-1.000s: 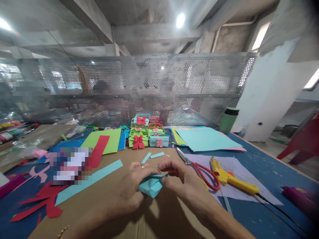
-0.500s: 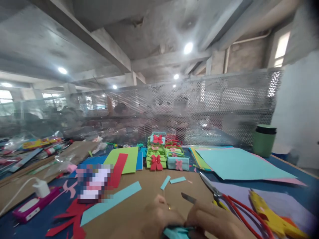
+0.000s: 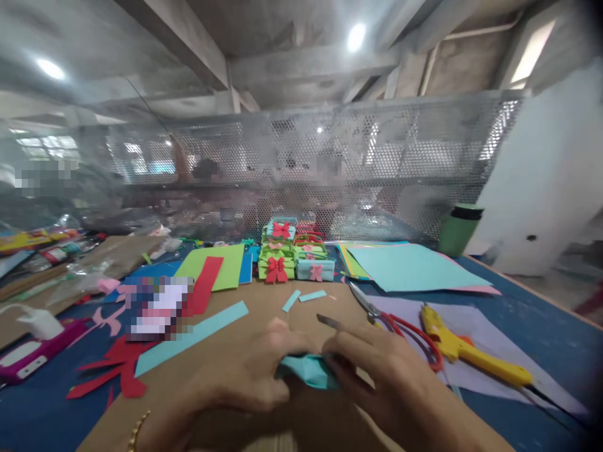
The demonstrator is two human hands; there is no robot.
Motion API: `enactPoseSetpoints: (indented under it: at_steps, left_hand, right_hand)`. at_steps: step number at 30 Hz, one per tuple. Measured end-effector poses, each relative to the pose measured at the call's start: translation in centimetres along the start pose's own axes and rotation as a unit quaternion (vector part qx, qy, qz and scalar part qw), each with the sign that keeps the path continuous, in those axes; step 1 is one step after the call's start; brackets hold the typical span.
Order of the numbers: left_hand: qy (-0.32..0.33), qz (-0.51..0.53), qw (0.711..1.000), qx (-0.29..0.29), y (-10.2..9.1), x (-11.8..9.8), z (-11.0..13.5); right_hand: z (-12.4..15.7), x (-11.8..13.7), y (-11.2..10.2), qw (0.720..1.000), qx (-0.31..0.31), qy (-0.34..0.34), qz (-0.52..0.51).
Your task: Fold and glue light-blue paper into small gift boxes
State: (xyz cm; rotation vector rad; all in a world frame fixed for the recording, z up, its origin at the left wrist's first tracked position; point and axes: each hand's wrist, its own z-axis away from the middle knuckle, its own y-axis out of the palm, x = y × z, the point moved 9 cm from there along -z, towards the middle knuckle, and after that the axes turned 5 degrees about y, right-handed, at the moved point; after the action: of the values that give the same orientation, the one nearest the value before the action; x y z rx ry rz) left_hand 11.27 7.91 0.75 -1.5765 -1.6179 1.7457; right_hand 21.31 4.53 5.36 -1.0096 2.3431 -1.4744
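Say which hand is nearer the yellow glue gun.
Right: the right hand is left of the glue gun, across the red-handled scissors; the left hand is farther left.

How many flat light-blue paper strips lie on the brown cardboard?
3: one long light-blue paper strip left of the left hand; beyond it, a short slanted strip and, right of it, another short strip. That hand and the right hand may hide more.
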Motion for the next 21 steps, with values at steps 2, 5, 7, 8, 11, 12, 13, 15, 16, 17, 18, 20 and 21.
enactPoseSetpoints:
  at_steps: [2, 5, 7, 8, 11, 12, 13, 15, 16, 17, 18, 20, 21]
  left_hand:
    - [-0.006, 0.002, 1.0, 0.007, 0.0, 0.3, 0.1]
    - [-0.01, 0.008, 1.0, 0.024, 0.0, 0.3, 0.2]
    - [-0.004, 0.017, 0.999, 0.027, 0.0, -0.1, 0.1]
    - [0.002, 0.024, 0.999, 0.025, 0.0, -0.3, 0.1]
    - [0.016, 0.035, 0.999, 0.016, -0.3, -1.0, -0.1]
    - [0.015, 0.033, 0.999, 0.016, -0.4, -1.1, -0.1]
    - [0.011, 0.028, 0.999, 0.015, -0.5, -1.2, -0.1]
    - [-0.004, 0.017, 1.0, 0.026, -0.6, -1.2, -0.1]
    - [-0.012, 0.012, 0.999, 0.035, -0.6, -1.2, -0.1]
    - [-0.02, 0.01, 0.999, 0.046, -0.6, -1.2, -0.1]
    - [-0.029, 0.009, 0.998, 0.054, -0.6, -1.2, 0.0]
    - [-0.044, 0.01, 0.997, 0.063, -0.5, -1.1, 0.1]
    - [-0.053, 0.013, 0.997, 0.061, -0.5, -0.9, 0.2]
  right_hand:
    - [0.1, -0.2, 0.0, 0.999, 0.003, 0.022, -0.034]
    - [0.3, -0.4, 0.0, 0.996, 0.015, 0.046, -0.075]
    - [0.3, -0.5, -0.1, 0.994, 0.025, 0.058, -0.09]
    - [0.3, -0.6, -0.2, 0.993, 0.027, 0.063, -0.098]
    - [0.4, -0.8, -0.7, 0.99, 0.023, 0.068, -0.123]
    - [0.3, -0.7, -1.0, 0.989, 0.014, 0.067, -0.129]
    - [0.4, -0.7, -1.5, 0.989, 0.003, 0.064, -0.132]
    - [0.6, -0.7, -2.7, 0.989, -0.025, 0.063, -0.13]
    - [0.8, -1.0, -3.5, 0.989, -0.041, 0.069, -0.126]
    - [1.2, -1.4, -4.3, 0.988, -0.057, 0.078, -0.121]
    - [1.6, -2.0, -5.2, 0.987, -0.074, 0.091, -0.115]
    - [3.1, -4.0, -7.1, 0.982, -0.11, 0.126, -0.088]
    - [4.0, -5.4, -8.0, 0.979, -0.127, 0.146, -0.066]
